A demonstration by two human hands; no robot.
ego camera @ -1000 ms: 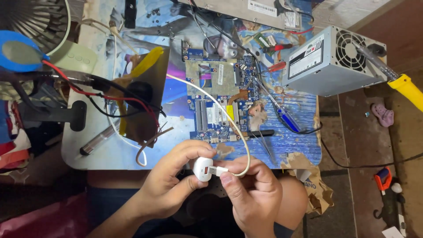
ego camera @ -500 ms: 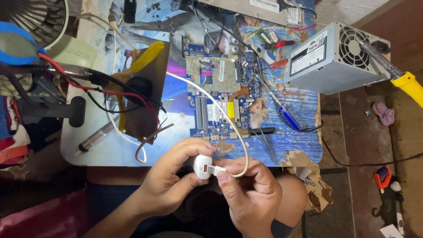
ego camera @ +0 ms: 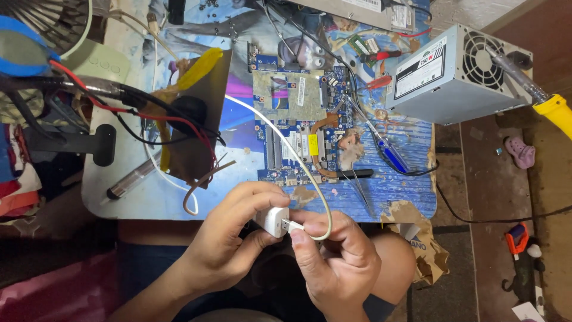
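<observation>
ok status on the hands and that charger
Left hand grips white charger. Right hand pinches cable plug at its port. White cable loops over the circuit board. Nothing in the way.

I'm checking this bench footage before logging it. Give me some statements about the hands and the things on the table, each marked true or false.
1. The left hand holds a small white charger block. True.
2. The right hand pinches the plug of a white cable at the block. True.
3. The cable is black. False: it is white.
4. The circuit board rests in the person's lap. False: it lies on the table.
5. The grey power supply box sits at the table's left. False: it sits at the right.
</observation>
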